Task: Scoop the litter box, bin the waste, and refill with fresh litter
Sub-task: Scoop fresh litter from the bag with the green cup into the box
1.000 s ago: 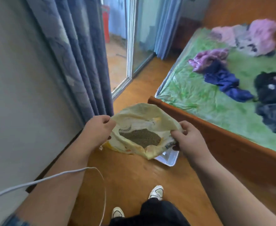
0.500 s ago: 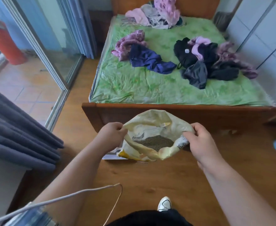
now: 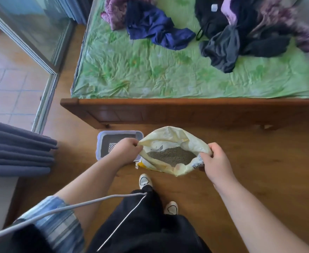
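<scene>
Two hands well apart, left hand (image 3: 127, 150) and right hand (image 3: 216, 159) each pinching the crumpled rim of a pale yellow plastic litter bag (image 3: 170, 136); mouth held wide over fine grey-brown granules (image 3: 172, 155); just right of the rectangular, lavender-rimmed litter box (image 3: 102, 137) on smooth wooden floor (image 3: 259, 161), near the glossy bed frame (image 3: 186, 108).

I see litter bag (image 3: 170, 136) between left hand (image 3: 126, 150) and right hand (image 3: 216, 159), litter (image 3: 172, 155) inside it. Litter box (image 3: 102, 136) on floor (image 3: 259, 161) just left of bag, behind left hand. Bed (image 3: 168, 108) behind both, clothes (image 3: 159, 31) on it. Curtain (image 3: 17, 154) far left.
</scene>
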Available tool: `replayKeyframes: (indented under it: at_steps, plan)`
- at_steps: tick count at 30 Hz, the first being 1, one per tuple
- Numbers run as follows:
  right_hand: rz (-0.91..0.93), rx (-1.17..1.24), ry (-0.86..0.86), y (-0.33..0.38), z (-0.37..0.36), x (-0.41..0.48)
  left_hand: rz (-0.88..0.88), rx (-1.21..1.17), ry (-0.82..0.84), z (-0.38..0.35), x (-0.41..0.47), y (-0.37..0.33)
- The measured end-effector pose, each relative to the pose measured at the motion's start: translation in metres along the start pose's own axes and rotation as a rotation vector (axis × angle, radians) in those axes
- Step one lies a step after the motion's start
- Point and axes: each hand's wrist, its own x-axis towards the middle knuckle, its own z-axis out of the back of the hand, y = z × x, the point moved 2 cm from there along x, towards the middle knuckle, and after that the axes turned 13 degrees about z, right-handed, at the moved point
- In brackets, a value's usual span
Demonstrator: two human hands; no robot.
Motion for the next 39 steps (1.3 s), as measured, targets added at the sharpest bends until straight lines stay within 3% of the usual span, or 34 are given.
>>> replayKeyframes:
  at_steps: [10, 19, 24, 28, 31, 39]
  plan:
    - [-0.375, -0.077, -0.074, -0.162, -0.114, 0.173, 0.022, 0.235, 0.116, -0.128, 0.233, -0.052]
    - [-0.346, -0.204, 0.176, -0.381, -0.225, 0.341, 0.251, 0.145, 0.081, -0.315, 0.449, -0.009]
    - [-0.387, -0.190, 0.360, -0.457, -0.256, 0.380, 0.351, 0.205, 0.078, -0.373, 0.494, 0.008]
    - [-0.359, -0.175, 0.440, -0.435, -0.246, 0.381, 0.505, 0.230, 0.162, -0.360, 0.477, 0.001]
    - [-0.294, -0.183, 0.422, -0.386, -0.214, 0.371, 0.446, 0.139, 0.069, -0.319, 0.432, -0.015]
    - [-0.008, -0.212, 0.499, -0.159, -0.096, 0.310, 0.379, -0.180, -0.179, -0.138, 0.236, -0.094]
